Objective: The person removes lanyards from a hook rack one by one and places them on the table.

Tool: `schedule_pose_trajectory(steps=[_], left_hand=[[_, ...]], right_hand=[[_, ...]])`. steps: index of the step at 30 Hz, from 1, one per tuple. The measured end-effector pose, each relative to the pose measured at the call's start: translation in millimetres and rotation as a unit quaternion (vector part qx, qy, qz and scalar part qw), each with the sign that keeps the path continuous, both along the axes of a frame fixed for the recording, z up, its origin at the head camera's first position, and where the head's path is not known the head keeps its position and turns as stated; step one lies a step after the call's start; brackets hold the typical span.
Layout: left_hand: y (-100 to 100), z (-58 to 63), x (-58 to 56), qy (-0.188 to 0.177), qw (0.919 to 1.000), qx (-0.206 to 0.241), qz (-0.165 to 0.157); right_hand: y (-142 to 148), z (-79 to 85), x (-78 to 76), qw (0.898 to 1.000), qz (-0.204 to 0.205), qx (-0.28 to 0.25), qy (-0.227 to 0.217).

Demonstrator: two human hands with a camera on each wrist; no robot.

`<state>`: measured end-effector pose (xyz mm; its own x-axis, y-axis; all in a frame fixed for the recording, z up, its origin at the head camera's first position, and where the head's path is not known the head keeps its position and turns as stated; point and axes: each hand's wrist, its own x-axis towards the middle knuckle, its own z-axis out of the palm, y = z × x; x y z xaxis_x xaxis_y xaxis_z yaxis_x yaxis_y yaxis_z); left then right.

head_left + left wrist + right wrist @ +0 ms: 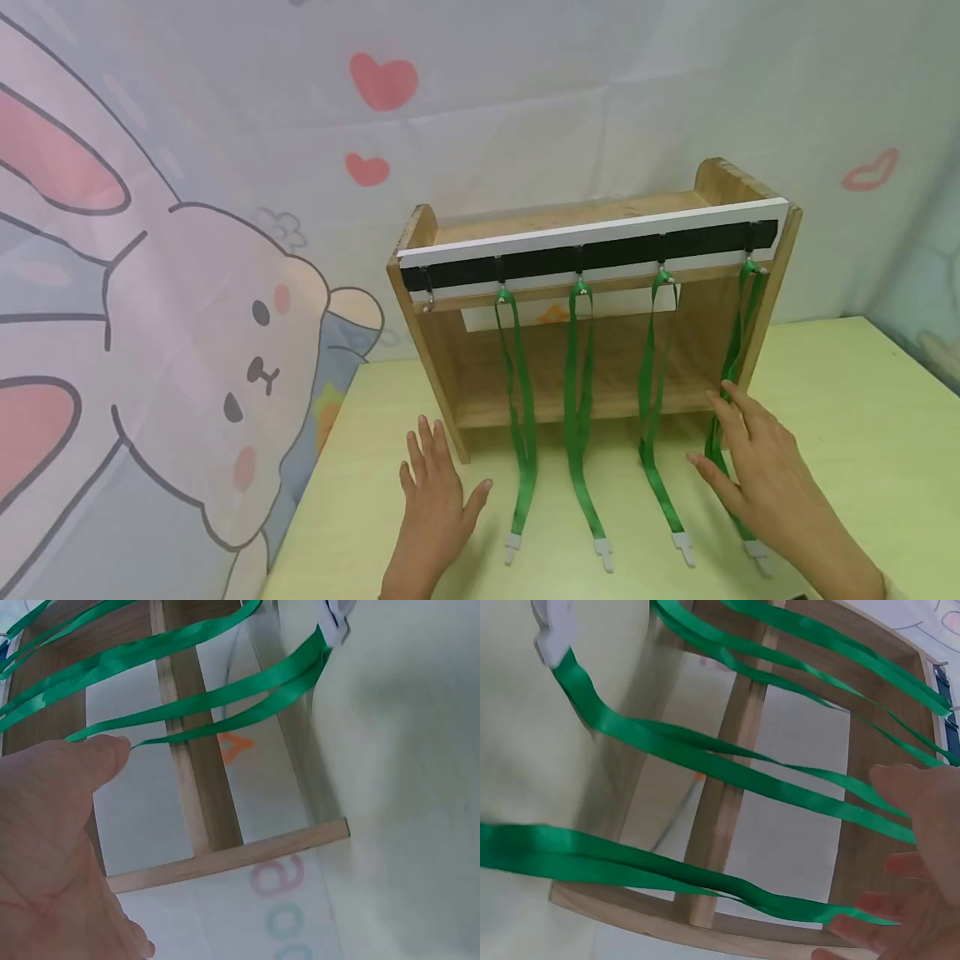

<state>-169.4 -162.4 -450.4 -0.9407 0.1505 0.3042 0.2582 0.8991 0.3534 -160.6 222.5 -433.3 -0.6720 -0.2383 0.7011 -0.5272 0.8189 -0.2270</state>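
Note:
Several green lanyards with white clips hang from hooks on a small wooden rack (pixel 708 333). My left hand (pixel 437 508) is beside the leftmost lanyard (pixel 528 454), fingers straight and thumb spread, holding nothing. In the left wrist view its thumb (pixel 109 757) overlaps a green strap (pixel 225 694), though a gap shows in the head view. My right hand (pixel 776 479) is at the rightmost lanyard (pixel 735 350), fingers loosely bent and apart. In the right wrist view its fingertips (pixel 877 904) overlap the strap (pixel 630 862); whether they touch I cannot tell.
A white strip with a black band (pixel 540 262) runs along the rack's top front and carries the hooks. The leftmost hook (pixel 428 296) is bare. The rack stands on a pale yellow-green table (pixel 862 400) before a cloth printed with a rabbit (pixel 210 350) and hearts.

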Motion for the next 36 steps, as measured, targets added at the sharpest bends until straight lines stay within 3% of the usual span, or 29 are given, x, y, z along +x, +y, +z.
schedule_pose_trajectory(steps=[10, 15, 20, 28, 36], left_hand=[[-3, 18.3, -15.3, 0.070, 0.9972, -0.001, -0.026], [-4, 29.5, -25.5, 0.069, 0.9961, 0.041, -0.037], [-5, 40.7, -33.8, 0.057, 0.9947, 0.078, -0.033], [-1, 44.0, -42.9, 0.070, 0.9929, 0.091, -0.033], [6, 47.7, -53.9, 0.137, 0.9846, 0.103, -0.035]], right_hand=[[5, 23.5, -17.0, 0.995, 0.010, -0.023, 0.098], [6, 30.1, -23.9, 0.995, 0.002, -0.026, 0.098], [4, 33.2, -34.1, 0.990, 0.009, -0.050, 0.132], [3, 33.8, -42.0, 0.986, -0.007, -0.075, 0.150], [-2, 38.8, -49.6, 0.972, -0.018, -0.138, 0.191]])
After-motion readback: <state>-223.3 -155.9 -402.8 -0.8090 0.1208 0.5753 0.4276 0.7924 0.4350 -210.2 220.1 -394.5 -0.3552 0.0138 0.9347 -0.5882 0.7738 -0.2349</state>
